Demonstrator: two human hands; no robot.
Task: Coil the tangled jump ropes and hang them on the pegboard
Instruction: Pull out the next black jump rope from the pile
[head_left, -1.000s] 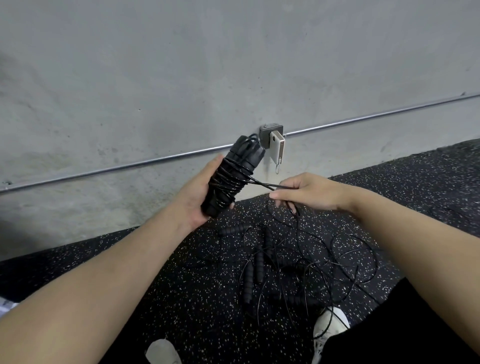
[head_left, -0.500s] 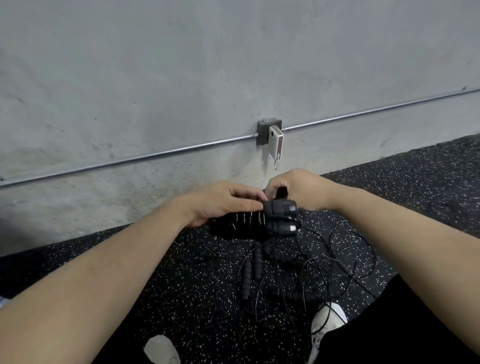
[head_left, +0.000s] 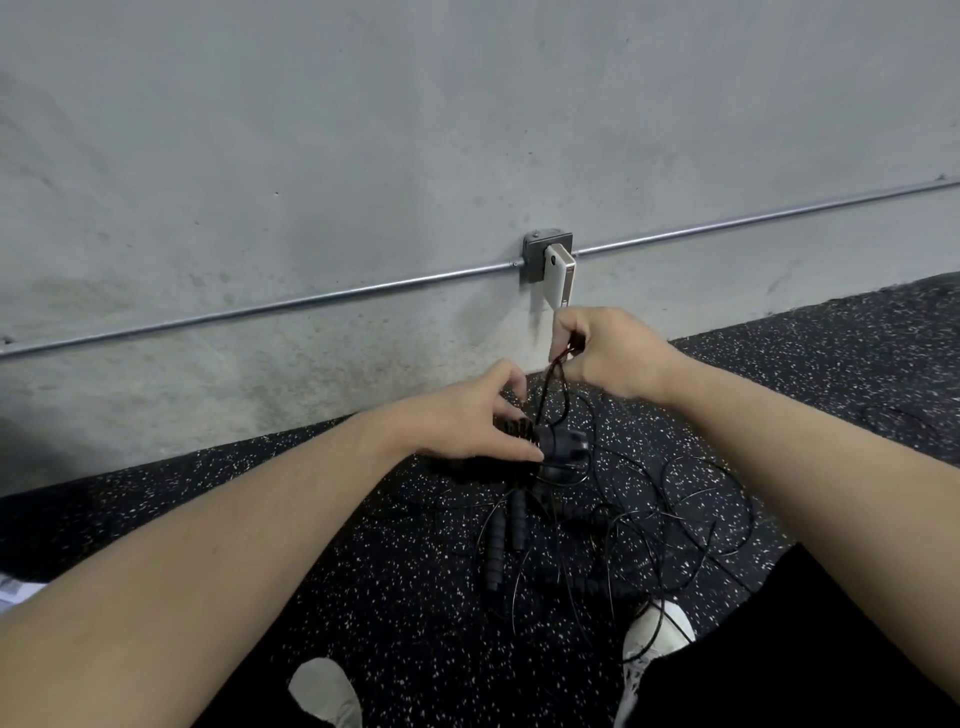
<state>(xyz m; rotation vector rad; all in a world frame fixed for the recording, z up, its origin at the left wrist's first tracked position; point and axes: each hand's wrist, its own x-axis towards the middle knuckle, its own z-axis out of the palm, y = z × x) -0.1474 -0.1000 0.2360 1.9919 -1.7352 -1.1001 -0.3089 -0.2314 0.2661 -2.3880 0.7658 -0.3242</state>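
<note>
My left hand (head_left: 475, 415) grips a bundle of black jump rope handles (head_left: 558, 447) with thin cord wound round them, held low over the floor. Up and to the right, my right hand (head_left: 608, 353) pinches a loop of the black cord (head_left: 550, 384) that runs down to the bundle. Below both hands a tangle of other black jump ropes (head_left: 597, 530) lies on the floor, with ribbed handles (head_left: 506, 535) and loose loops spreading to the right. No pegboard is in view.
A grey concrete wall (head_left: 363, 156) faces me, crossed by a metal conduit (head_left: 311, 301) with a junction box and a white device (head_left: 560, 278) hanging from it. The floor is black speckled rubber (head_left: 415, 597). My two pale shoes (head_left: 657, 631) show near the bottom edge.
The bundle went from raised upright in my left hand to lying level near the floor. My right hand has since lifted away from it, drawing a loop of cord upward.
</note>
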